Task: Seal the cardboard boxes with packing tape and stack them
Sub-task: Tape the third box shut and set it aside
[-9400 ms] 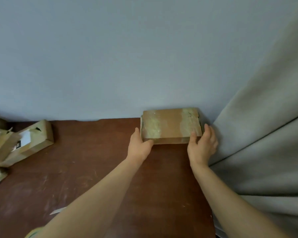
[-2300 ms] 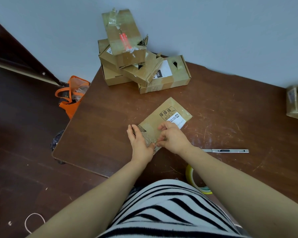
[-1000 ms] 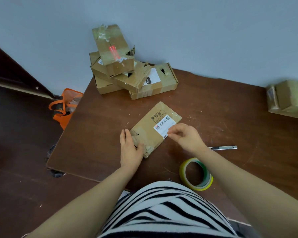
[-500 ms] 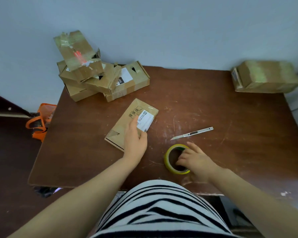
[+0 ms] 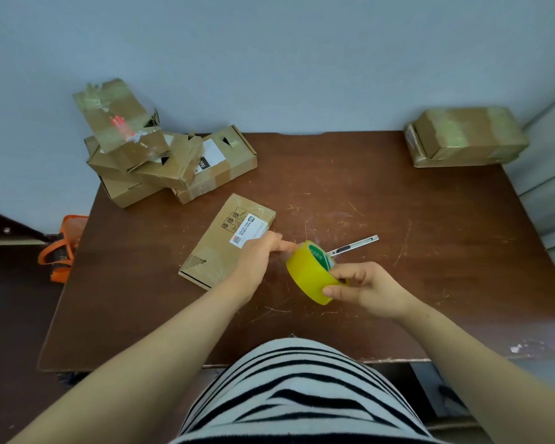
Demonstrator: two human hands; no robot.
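Gripping the tape roll [image 5: 308, 272] just right of the flat box [image 5: 228, 240], held it on edge in the right hand [image 5: 366, 288], with thumb and fingers curled round its near rim, seemingly clear of the table [image 5: 430, 251]. Had the left hand [image 5: 257, 254] over the flat box's near right corner, knuckles bent, with one fingertip [image 5: 285, 247] set against the roll's top edge. Could not tell a true pinch on the loose end from a mere touch.

Judged the step as finding and lifting the tape's free end. Called for a slow turn of the roll against a fingernail to catch the ridge of the end. Called then for a straight pull toward the flat box, without a twist or a fold of the sticky side onto itself. Needed a length longer than the flat box's seam, enough to wrap over both ends. Saw no firm hold on the flat box, so reckoned on a slide under the first press; better to pin it with the left palm before smoothing. Noted the cutter [image 5: 354, 245] just right of the flat box, behind the roll, handy for the cut. Left aside the heap of loose boxes [image 5: 161, 161] beyond the flat box to its left, and the sealed box [image 5: 465, 137] far off to its right.
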